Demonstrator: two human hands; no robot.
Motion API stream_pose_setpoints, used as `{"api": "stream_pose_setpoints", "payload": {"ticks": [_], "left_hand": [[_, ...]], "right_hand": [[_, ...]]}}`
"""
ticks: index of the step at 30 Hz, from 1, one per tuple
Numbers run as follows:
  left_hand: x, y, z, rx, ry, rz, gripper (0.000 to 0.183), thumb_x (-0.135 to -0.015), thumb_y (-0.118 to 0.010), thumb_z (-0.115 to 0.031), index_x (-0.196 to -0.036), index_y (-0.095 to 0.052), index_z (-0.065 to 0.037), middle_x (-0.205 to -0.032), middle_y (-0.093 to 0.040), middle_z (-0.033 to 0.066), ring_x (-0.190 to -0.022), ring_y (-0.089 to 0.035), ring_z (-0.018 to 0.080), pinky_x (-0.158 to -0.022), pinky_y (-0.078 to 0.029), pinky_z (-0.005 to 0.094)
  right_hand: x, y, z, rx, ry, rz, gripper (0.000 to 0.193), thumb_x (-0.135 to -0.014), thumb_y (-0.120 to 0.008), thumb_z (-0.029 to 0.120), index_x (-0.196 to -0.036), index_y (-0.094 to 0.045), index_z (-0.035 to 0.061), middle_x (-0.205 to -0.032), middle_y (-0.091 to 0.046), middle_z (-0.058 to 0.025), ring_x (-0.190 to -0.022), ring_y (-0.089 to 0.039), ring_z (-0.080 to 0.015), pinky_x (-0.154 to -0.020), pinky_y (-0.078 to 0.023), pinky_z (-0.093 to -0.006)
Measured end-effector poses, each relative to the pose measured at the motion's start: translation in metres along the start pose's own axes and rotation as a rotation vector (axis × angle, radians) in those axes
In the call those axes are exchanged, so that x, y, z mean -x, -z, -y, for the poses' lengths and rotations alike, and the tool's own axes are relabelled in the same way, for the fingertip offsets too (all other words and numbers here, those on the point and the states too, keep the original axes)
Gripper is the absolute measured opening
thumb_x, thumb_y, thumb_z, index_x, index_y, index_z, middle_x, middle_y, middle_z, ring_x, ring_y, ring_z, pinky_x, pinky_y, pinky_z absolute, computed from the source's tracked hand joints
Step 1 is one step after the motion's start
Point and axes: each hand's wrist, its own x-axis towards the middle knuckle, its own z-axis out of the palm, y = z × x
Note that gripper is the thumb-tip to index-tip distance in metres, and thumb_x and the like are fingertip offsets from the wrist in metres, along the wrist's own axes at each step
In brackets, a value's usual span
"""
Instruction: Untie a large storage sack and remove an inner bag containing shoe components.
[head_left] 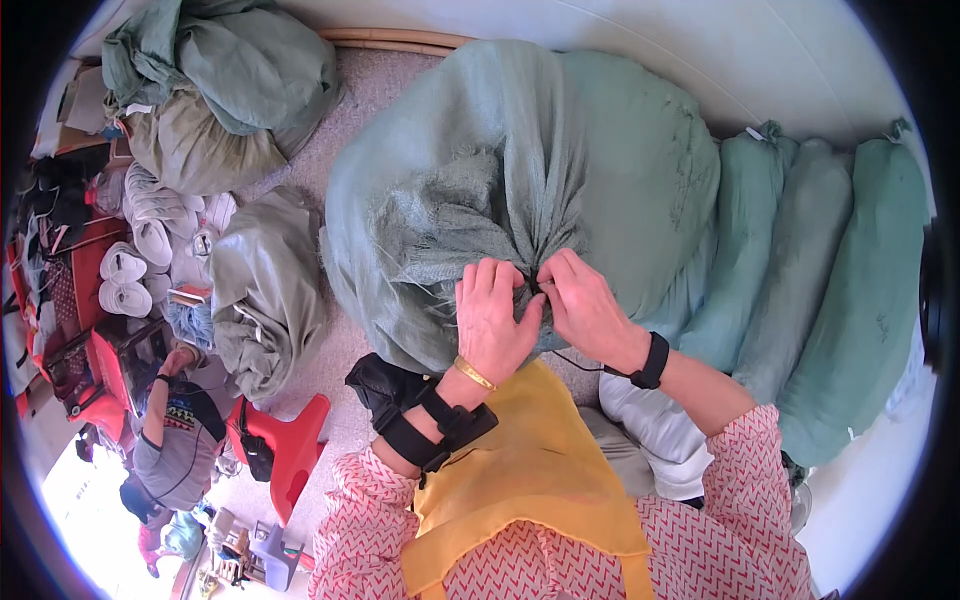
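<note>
A large grey-green woven sack (640, 170) bulges in front of me, its cloth gathered into tight folds at the near side. My left hand (495, 312) is closed at these folds, fingers bent against the cloth. Beside it my right hand (590, 315) pinches at the same gathered spot, thumb and forefinger together. The fingertips of both hands nearly meet. Something small and dark shows between them, too little of it to tell what it is. A frayed flap of sack cloth (440, 225) lies left of the folds.
Several long green sacks (850, 290) lean along the wall at right. More filled sacks (265, 300) stand at left, near white shoes (125, 280). A red plastic stool (290, 455) lies lower left. Another person (185, 450) works behind it.
</note>
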Motion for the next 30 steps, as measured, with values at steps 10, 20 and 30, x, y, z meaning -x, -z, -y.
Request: {"api": "stream_pose_setpoints", "payload": {"ticks": [10, 20, 30], "left_hand": [[0.002, -0.009, 0.010, 0.184, 0.015, -0.017, 0.027, -0.077, -0.063, 0.008, -0.101, -0.054, 0.000, -0.095, -0.057, 0.0187, -0.087, -0.058, 0.0424, -0.073, -0.048, 0.0454], [-0.008, -0.005, 0.003, 0.256, 0.034, 0.004, 0.019, -0.082, -0.069, 0.003, -0.096, -0.057, 0.001, -0.094, -0.059, 0.0180, -0.084, -0.061, 0.0403, -0.071, -0.050, 0.0420], [-0.009, -0.008, 0.003, 0.271, 0.032, 0.010, 0.017, -0.079, -0.065, 0.007, -0.093, -0.057, 0.000, -0.087, -0.060, 0.0169, -0.079, -0.063, 0.0389, -0.069, -0.050, 0.0402]], "right_hand": [[-0.001, 0.010, -0.004, -0.227, -0.154, -0.005, 0.010, -0.083, -0.060, -0.007, -0.091, -0.055, -0.0019, -0.086, -0.058, -0.0188, -0.081, -0.059, -0.0403, -0.069, -0.047, -0.0453], [-0.004, 0.021, -0.008, -0.210, -0.166, -0.005, 0.010, -0.082, -0.063, -0.007, -0.090, -0.058, -0.0022, -0.084, -0.061, -0.0155, -0.077, -0.062, -0.0336, -0.067, -0.047, -0.0397], [-0.003, 0.021, -0.006, -0.235, -0.141, 0.044, 0.011, -0.082, -0.059, -0.006, -0.092, -0.054, -0.0027, -0.087, -0.057, -0.0205, -0.082, -0.057, -0.0429, -0.070, -0.046, -0.0469]]}}
